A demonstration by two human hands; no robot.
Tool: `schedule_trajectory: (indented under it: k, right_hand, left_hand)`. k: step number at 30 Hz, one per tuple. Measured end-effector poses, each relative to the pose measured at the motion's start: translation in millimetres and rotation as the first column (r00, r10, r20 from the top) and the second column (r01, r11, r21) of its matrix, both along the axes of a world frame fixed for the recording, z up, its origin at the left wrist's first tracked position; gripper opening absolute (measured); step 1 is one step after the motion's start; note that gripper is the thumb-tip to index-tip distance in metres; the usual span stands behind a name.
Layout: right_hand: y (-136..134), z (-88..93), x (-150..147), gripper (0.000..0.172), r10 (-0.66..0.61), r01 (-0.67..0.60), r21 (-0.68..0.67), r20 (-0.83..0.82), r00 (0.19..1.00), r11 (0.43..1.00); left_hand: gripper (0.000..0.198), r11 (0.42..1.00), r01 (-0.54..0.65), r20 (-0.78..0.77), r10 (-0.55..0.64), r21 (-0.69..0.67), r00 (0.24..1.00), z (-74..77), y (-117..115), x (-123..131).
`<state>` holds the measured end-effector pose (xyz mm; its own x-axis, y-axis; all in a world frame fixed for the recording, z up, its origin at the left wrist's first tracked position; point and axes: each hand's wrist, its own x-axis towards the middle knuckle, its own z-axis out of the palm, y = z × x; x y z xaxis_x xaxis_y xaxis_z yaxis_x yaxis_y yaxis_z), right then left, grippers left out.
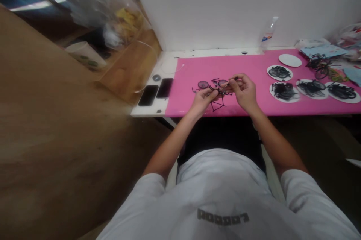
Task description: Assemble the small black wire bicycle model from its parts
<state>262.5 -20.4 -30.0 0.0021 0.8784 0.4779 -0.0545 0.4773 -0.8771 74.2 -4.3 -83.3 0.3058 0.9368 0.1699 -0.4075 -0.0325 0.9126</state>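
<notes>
A small black wire-frame model, like a miniature bicycle [217, 93], is held over the pink mat [197, 70] near the table's front edge. My left hand [203, 100] is closed on the model's frame from the left. My right hand [244, 90] is pinched on its right end, fingers curled together. Two small round wheel pieces [203, 84] of the model show just beyond my fingers. The finer parts between my fingertips are too small to make out.
Several white plates with black parts [284, 91] lie on the mat's right side, one plate [290, 60] bare. Two dark phones [156, 91] rest on the white table at the left. A plastic bottle [267, 35] stands by the wall. A clear bag [107, 10] sits on a wooden surface at far left.
</notes>
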Motion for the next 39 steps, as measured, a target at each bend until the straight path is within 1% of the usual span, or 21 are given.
schedule_trajectory:
  k: [8,14,21,25,31,39]
  right_hand:
    - [-0.3,0.8,-0.9,0.056,-0.013,0.013,-0.023,-0.001,1.0,1.0]
    - [-0.8,1.3,-2.1,0.057,-0.017,0.017,-0.035,-0.013,1.0,0.999]
    - [-1.8,1.5,-4.2,0.056,-0.019,0.018,-0.019,-0.023,1.0,1.0]
    - [-1.7,0.9,-5.2,0.057,-0.025,0.024,-0.013,-0.03,0.999,1.0]
    - [-1.2,-1.1,-4.9,0.057,-0.034,0.034,0.005,-0.008,0.999,0.999]
    - [-1.6,-1.5,-6.3,0.057,-0.032,0.033,0.016,-0.039,0.999,0.999]
  left_hand:
    - [0.054,1.0,-0.004,0.003,0.004,0.008,1.0,-1.0,0.9,0.1]
    - [0.049,0.999,-0.007,-0.013,0.008,0.045,1.0,-4.6,3.1,-1.3]
    - [0.048,0.998,-0.01,-0.024,0.012,0.068,1.0,-8.0,5.6,-2.6]
    - [0.047,0.998,-0.005,-0.024,0.007,0.056,1.0,-5.7,4.0,-2.2]
    - [0.053,1.0,-0.008,-0.035,0.008,0.013,0.999,0.4,1.2,-1.5]
    - [0.059,0.999,0.002,-0.006,-0.002,-0.04,1.0,6.2,-1.9,-0.5]
